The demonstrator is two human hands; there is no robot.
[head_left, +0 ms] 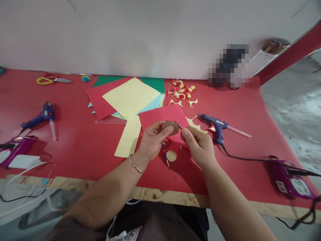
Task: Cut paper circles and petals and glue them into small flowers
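My left hand (151, 142) pinches a small round brown cardboard disc (170, 128) between thumb and fingers, above a sheet of red paper. At the disc's right edge, my right hand (199, 144) is closed, thumb against fingers. A thin dark piece (180, 126) runs from the disc to its fingertips; I cannot make out what it is. Under the hands lies the red paper (163, 115) with round cut-outs along its near side. Close by on the table are a pale yellow paper circle (172, 155) and a slim blue pen-like tool (167, 161).
Yellow paper (131, 97) tops a stack of coloured sheets. Paper scraps (182, 90) lie behind my right hand. Glue guns stand at right (215, 125) and left (41, 115), wired to purple power strips (288, 179). Yellow-handled scissors (52, 80) lie far left.
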